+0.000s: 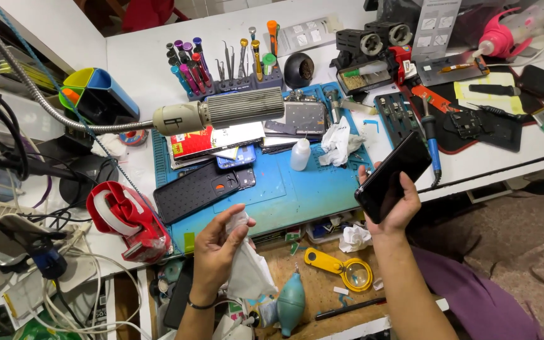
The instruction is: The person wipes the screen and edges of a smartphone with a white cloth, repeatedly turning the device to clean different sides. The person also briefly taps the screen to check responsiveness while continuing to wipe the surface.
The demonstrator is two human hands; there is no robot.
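Note:
My right hand [398, 211] grips a black smartphone [390, 176], tilted with its dark glossy face up, above the right edge of the blue work mat [297, 189]. My left hand [216, 249] pinches a crumpled white tissue [247, 271] that hangs down over the near edge of the mat. The two hands are apart, with the phone to the right of the tissue.
On the mat lie a black phone case [196, 192], stacked phones, a small white bottle [300, 154] and a crumpled tissue [338, 141]. A gooseneck lamp head [221, 113] hangs over it. A red tape dispenser [127, 220] sits left, a tool rack [228, 63] behind, a yellow magnifier [341, 267] and teal blower [292, 302] below.

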